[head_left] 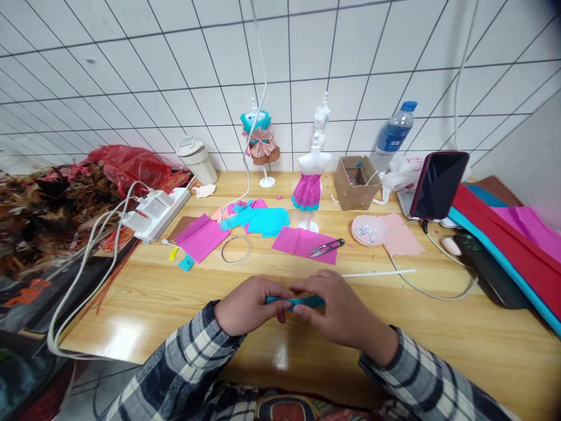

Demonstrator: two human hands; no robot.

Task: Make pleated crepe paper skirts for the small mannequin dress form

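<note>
Both hands meet above the front of the table, pinching a narrow blue strip (313, 301) that looks like folded crepe paper. My left hand (252, 303) grips its left end between thumb and fingers. With thumb and fingertips, my right hand (339, 307) holds the strip farther right. Beyond the hands, a pair of thread snips (326, 248) lies on a magenta paper piece (293, 241). A small white mannequin (316, 161) wears a magenta skirt with a blue hem. Blue paper pieces (269, 221) and a magenta sheet (202, 238) lie to the left, near a thin ring (236, 249).
At the back stand a dressed mannequin (262, 140), a white cup (198, 161), a cardboard box (357, 184) and a water bottle (394, 134). A pink dish (370, 230) holds small shiny bits. A phone (439, 185) stands right; a power strip (158, 213) with cables lies left.
</note>
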